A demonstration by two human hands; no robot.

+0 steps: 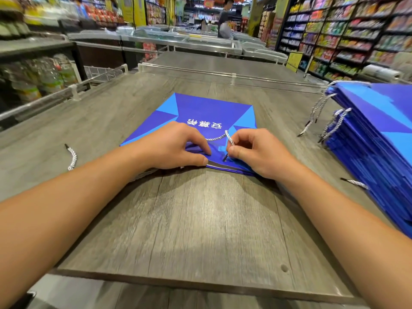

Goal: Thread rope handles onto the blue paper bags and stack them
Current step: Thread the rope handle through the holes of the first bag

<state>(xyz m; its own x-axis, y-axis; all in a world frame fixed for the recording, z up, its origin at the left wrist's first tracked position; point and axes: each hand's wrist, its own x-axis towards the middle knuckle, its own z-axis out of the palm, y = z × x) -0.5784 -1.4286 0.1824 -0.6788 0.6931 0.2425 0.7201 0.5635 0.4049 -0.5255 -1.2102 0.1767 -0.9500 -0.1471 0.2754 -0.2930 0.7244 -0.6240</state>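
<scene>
Currently, a flat, folded blue paper bag [200, 112] is being held down on the grey wood-grain desk [200, 219], its smooth surface printed in dark and light blue angular panels. White Chinese characters are running across it, upside down from this view and not clearly readable. The near edge of the bag is being pressed by the left hand [174, 148], fingers curled and thumb laid along the rim. A twisted white-and-dark rope handle [228, 136] is being pinched by the right hand [256, 152] between thumb and forefinger, and its dark stiff tip is being pointed down at the bag's top edge; the rope is arching back toward the left hand. Another rope piece [72, 158] is lying loose on the desk to the left, well apart from the bag. At the right, a tall stack of blue bags [379, 141] is resting on the desk, rope handles dangling from its side. Beyond the desk, glass-topped freezer chests [182, 41] and shelves of colourful packaged goods [345, 32] are being blurred by motion.
</scene>
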